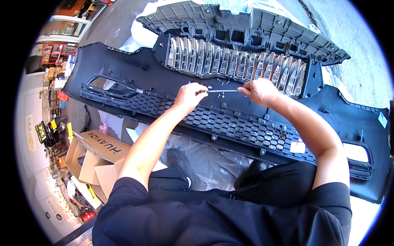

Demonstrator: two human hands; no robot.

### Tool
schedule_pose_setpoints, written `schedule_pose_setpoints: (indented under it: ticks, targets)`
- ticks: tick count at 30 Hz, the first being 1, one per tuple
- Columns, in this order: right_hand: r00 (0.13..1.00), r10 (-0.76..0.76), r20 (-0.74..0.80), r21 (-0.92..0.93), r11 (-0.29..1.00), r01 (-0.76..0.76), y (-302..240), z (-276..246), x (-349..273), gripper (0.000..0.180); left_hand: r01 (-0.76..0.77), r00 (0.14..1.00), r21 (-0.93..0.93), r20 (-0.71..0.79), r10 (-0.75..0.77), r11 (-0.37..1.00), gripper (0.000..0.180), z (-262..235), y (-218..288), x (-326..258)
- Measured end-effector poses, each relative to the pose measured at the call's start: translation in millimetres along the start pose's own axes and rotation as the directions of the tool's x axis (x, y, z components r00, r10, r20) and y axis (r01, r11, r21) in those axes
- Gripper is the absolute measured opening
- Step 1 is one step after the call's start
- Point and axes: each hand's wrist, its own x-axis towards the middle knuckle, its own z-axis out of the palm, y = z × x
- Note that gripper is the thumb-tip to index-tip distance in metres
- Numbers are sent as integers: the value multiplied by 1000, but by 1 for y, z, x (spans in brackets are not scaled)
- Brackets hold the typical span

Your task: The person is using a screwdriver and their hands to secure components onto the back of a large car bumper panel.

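Between my two hands stretches a thin, straight silver-grey metal rod [223,91], held level above the back of a black car bumper [135,67]. My left hand [190,96] is closed in a pinch at the rod's left end; what else may lie in those fingers is too small to make out. The right end is gripped by my right hand [259,91], its fingers curled round it. Several small screws [223,96] lie loose on the bumper just below and behind the rod. Behind my hands sits a chrome slatted grille [238,63] in the bumper.
A dark plastic panel [230,26] lies beyond the grille. Honeycomb mesh [230,125] runs along the near side of the bumper. An open cardboard box [98,153] stands at the left, by shelves of tools and parts. Clear bubble wrap [205,160] covers ground near my legs.
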Motion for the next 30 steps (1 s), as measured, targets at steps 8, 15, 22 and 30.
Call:
schedule_pose_setpoints:
  ticks: [8, 15, 22, 30]
  targets:
    - [924, 82, 374, 30, 994, -101, -47, -15, -7, 48, -288, 957, 150, 92, 276, 946, 12, 12, -18, -38]
    - [843, -108, 528, 147, 988, 34, -112, 26, -32, 36, -203, 915, 183, 385, 120, 962, 12, -5, -29, -125]
    - [796, -60, 602, 97, 995, 2, -171, 11, 0, 38, -223, 946, 210, 281, 160, 952, 5, -15, -70, -112]
    - [782, -48, 622, -593, 622, 511, -267, -24, 107, 28, -49, 995, 89, 94, 41, 995, 12, -29, -150, -37]
